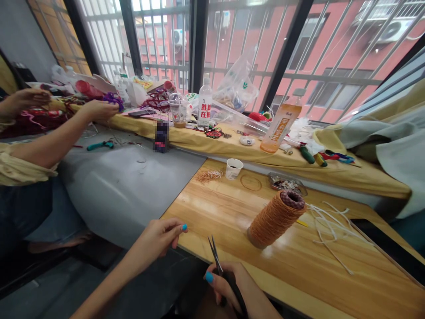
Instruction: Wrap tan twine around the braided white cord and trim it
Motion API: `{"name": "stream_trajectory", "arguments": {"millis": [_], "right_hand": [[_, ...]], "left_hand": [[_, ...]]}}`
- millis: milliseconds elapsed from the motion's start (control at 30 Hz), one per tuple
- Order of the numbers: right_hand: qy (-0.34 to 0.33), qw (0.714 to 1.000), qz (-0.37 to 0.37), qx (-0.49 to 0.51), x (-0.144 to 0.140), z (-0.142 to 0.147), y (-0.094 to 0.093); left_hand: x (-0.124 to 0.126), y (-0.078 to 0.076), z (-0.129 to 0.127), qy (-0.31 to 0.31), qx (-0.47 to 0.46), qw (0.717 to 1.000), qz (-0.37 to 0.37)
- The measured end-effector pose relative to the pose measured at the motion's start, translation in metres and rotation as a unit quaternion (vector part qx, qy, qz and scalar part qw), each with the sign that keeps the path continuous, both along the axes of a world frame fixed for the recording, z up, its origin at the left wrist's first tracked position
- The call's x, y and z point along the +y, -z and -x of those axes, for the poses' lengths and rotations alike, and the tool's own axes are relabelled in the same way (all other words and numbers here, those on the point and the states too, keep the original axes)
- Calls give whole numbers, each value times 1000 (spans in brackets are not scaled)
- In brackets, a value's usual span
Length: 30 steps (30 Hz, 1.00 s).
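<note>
My left hand (162, 237) is closed in a pinch above the table's front edge; what it holds, if anything, is too small to make out. In my right hand (229, 283) is a pair of black-handled scissors (215, 254), blades pointing up and slightly apart. A cone of orange-brown thread (277, 219) stands on the wooden table to the right of both hands. Behind them, a pile of short cut threads (209, 176) lies next to a paper cup (234, 169) with dark liquid.
White cords (332, 226) and a phone (392, 248) lie at the right. A plastic tray (288, 183) sits at the back. Bottles, including an orange drink (282, 122), line the cloth-covered ledge (358, 179). A co-worker's arms (56, 128) work at the left, near teal pliers (100, 145).
</note>
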State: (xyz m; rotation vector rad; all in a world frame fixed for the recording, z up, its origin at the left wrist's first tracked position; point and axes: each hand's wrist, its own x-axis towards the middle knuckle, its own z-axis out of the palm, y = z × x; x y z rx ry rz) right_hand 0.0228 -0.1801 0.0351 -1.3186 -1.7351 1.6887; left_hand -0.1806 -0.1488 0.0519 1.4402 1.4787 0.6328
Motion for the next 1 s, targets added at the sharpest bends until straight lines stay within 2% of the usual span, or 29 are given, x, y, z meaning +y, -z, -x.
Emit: {"name": "stream_trajectory", "arguments": {"millis": [333,533,600,667,733,800,867,933,1000], "right_hand": [[42,998,-26,-26,14,12,-12],[65,997,-22,-32,16,9,-2],[78,996,-21,-37,16,6,3],[83,996,-27,-36,15,3,6],[60,997,-33,-26,14,1,5],[20,999,-33,-13,11,-2,1],[-8,999,-39,-7,9,-4,-3],[-14,999,-46,-6,7,-5,-6],[-15,999,-44,-8,7,-5,-6]], "left_hand": [[-5,-1,-5,35,23,999,10],[-6,4,-2,38,31,999,11],[-6,6,1,43,45,998,-2],[-2,1,6,49,63,995,-65],[9,-15,7,63,81,977,-188],[27,-41,-1,90,97,941,-312],[51,-72,-20,121,106,919,-359],[81,-98,-49,162,77,911,-372],[114,-113,-84,173,19,901,-398]]}}
